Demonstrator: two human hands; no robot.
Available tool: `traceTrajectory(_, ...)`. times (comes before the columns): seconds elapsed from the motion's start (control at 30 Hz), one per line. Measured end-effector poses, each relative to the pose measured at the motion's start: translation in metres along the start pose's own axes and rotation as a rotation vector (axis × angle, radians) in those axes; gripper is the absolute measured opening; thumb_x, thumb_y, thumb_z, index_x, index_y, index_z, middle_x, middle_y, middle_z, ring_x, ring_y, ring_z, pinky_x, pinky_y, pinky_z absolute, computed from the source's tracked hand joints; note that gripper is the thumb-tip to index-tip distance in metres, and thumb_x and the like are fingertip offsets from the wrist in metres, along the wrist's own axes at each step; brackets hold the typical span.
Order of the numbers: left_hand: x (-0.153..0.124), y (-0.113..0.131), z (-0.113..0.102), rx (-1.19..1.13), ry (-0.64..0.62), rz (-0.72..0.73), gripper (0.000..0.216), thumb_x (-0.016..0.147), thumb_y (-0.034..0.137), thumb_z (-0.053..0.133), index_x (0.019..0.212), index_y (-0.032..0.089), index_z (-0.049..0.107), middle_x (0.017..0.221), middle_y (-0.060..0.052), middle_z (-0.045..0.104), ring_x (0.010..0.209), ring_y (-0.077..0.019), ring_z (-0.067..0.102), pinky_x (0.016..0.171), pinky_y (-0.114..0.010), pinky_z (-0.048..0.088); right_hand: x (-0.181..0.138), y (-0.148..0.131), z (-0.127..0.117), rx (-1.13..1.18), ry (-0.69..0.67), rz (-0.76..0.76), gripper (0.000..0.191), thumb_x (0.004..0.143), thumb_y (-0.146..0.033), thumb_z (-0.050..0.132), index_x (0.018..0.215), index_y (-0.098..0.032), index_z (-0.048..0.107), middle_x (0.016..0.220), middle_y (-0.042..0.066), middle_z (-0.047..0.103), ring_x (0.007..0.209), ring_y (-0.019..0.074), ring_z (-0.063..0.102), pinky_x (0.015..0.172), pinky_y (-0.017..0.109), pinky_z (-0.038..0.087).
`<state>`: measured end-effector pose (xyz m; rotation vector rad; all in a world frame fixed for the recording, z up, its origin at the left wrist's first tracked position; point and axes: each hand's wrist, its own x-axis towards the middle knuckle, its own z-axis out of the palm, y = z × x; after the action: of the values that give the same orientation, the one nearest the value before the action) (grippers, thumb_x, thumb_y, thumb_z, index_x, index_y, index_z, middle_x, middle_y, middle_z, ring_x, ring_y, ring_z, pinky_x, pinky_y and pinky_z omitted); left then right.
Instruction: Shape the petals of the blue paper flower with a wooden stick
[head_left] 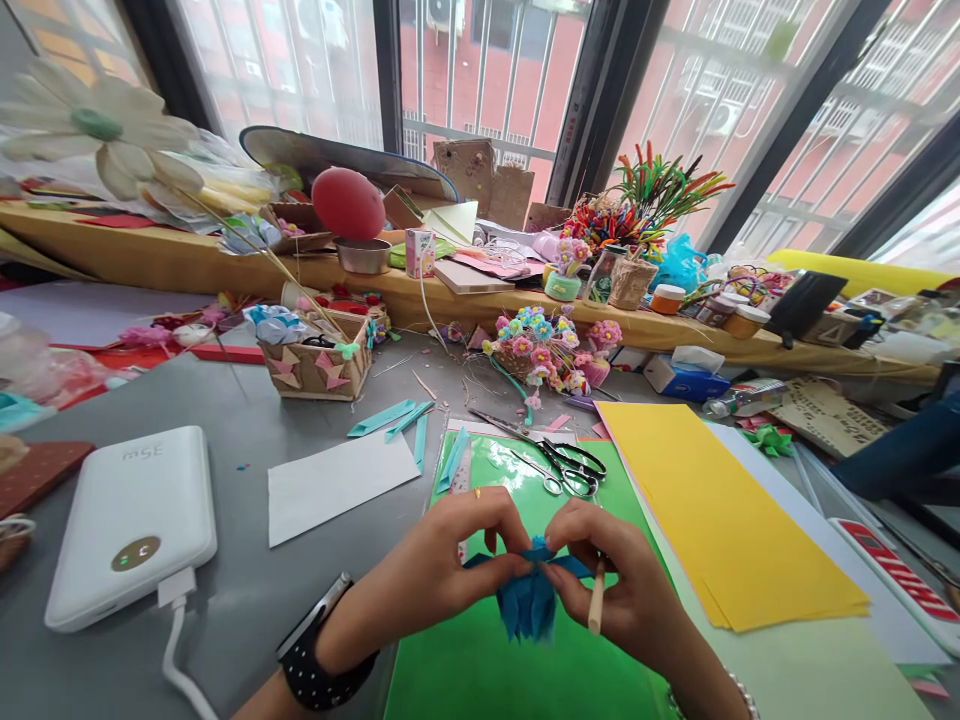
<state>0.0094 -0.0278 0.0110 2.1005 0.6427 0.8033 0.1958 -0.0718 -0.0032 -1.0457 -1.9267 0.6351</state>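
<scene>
Both hands meet over a green sheet at the front of the grey table. My left hand pinches a small blue folded paper piece from the left, fingers curled. My right hand pinches the same blue piece from the right and also has a thin wooden stick tucked under its fingers. A black dotted wristband and a watch sit on my left wrist.
Scissors lie just beyond the hands. Yellow paper sheets lie to the right, a white paper and teal strips to the left. A white power bank with its cable sits front left. Craft flowers and boxes crowd the wooden ledge behind.
</scene>
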Motion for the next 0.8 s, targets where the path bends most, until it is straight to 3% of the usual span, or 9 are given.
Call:
traceTrajectory(0.23,0.0002,-0.0022,-0.0007,-0.039,0.006,0.033,0.008,0.076,0.014,0.06,0.07,0.016,0.056,0.068,0.002,0.057,0.065,-0.0108,0.052,0.061,-0.021,0.042,0.0007,-0.0022,-0.0026,-0.015,-0.014,-0.041,0.006,0.077,-0.015,0.054,0.08,-0.02,0.051,0.069,-0.001,0.053,0.05,0.0076,0.038,0.043,0.019,0.029)
traceTrajectory(0.5,0.0008,0.0011,-0.0063,-0.078,-0.048,0.017,0.008,0.077,0.018,0.06,0.07,0.015,0.059,0.066,0.001,0.06,0.062,-0.0101,0.052,0.059,-0.019,0.041,0.0008,-0.0035,-0.0063,0.017,-0.09,0.026,0.004,0.079,-0.019,0.056,0.081,-0.019,0.053,0.062,-0.005,0.045,0.048,0.0069,0.031,0.044,0.019,0.026)
traceTrajectory(0.63,0.0015,0.0018,-0.0073,-0.064,-0.05,0.015,0.008,0.079,0.017,0.057,0.071,0.015,0.059,0.067,0.0,0.06,0.063,-0.0104,0.052,0.059,-0.019,0.041,0.0008,-0.0042,-0.0062,0.03,-0.077,0.055,0.005,0.078,-0.018,0.056,0.081,-0.02,0.052,0.06,-0.006,0.041,0.048,0.007,0.03,0.044,0.019,0.025)
traceTrajectory(0.8,0.0001,-0.0008,-0.0042,-0.027,-0.014,0.05,0.007,0.079,0.013,0.055,0.073,0.016,0.057,0.071,0.0,0.059,0.067,-0.0111,0.053,0.062,-0.02,0.042,0.0003,-0.0039,-0.0029,0.058,-0.015,0.054,0.013,0.075,-0.012,0.055,0.081,-0.022,0.05,0.066,-0.005,0.045,0.049,0.0068,0.031,0.043,0.019,0.026)
